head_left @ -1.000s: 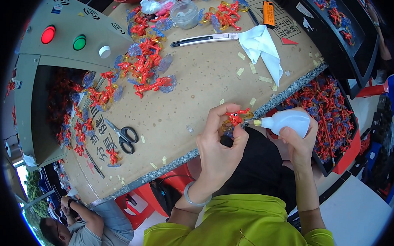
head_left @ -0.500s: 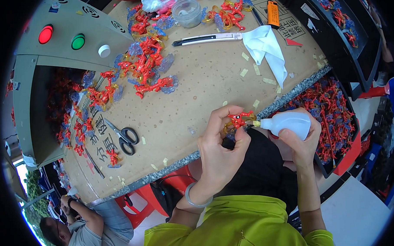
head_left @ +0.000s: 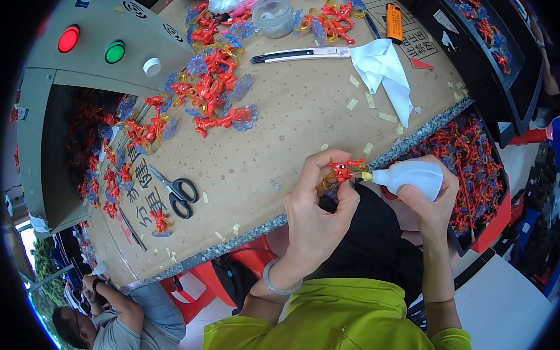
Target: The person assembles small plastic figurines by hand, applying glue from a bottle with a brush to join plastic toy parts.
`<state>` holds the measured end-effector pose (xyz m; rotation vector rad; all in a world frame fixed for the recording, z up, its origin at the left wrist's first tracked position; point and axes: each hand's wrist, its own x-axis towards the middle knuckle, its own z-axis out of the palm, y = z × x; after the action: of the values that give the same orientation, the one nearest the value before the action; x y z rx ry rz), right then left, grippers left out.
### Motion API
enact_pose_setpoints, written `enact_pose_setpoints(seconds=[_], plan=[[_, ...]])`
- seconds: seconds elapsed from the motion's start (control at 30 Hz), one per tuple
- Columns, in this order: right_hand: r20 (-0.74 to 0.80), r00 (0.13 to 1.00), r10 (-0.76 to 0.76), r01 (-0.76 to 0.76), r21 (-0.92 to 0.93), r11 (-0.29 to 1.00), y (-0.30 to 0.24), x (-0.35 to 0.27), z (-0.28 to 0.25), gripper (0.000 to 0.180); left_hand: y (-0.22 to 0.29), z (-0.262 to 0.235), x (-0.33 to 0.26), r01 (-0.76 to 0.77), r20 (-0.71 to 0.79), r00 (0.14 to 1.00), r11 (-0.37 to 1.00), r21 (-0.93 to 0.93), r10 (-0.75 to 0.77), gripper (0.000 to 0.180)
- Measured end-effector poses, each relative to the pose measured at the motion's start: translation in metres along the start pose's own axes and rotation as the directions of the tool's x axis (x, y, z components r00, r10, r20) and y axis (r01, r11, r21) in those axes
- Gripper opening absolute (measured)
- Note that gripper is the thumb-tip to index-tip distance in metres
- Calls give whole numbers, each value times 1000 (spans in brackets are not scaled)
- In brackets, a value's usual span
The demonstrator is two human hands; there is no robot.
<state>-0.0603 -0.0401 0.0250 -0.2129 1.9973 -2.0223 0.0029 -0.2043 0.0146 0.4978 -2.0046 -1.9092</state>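
Observation:
Between the thumb and fingers of my left hand (head_left: 318, 204) is a small red figurine (head_left: 341, 171) with yellow and bluish clear parts, held just off the table's front edge. My right hand (head_left: 432, 200) is wrapped round a white squeeze bottle (head_left: 412, 176). The bottle lies sideways, its yellowish nozzle tip (head_left: 366, 176) pointing left at the figurine. Tip and figurine are very close; whether they touch I cannot tell. Several similar red figurines (head_left: 212, 94) with translucent blue and yellow pieces lie in a heap on the table.
Black-handled scissors (head_left: 181, 197), a utility knife (head_left: 300, 54), a white cloth (head_left: 381, 76), an orange lighter (head_left: 394, 23) and a clear round tub (head_left: 272, 18) lie on the brown tabletop (head_left: 273, 157). A grey machine (head_left: 97, 64) stands left. A figurine-filled bin (head_left: 505, 213) is at right. Another person (head_left: 131, 319) sits lower left.
The view has shifted slightly, so the table things appear a little to the right. My hands keep the same hold on the figurine and the bottle.

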Motion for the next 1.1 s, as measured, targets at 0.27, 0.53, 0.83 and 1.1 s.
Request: enact_pose_setpoints(seconds=[0.27,0.53,0.83,1.1], plan=[[92,980,-177,193,-224,955,-25,2,2,31,2,-1,0,20,13,1000,1000,19,-20,34],[180,942,-282,333,-421,843,-40,6,5,34,1,-1,1,33,17,999,999,13,-34,35],[206,934,-291,354,-443,823,-41,6,6,34,1,-3,1,52,31,998,999,2,-52,34],[187,940,-285,338,-415,845,-37,7,4,33,1,-3,1,37,29,999,999,11,-37,34]])
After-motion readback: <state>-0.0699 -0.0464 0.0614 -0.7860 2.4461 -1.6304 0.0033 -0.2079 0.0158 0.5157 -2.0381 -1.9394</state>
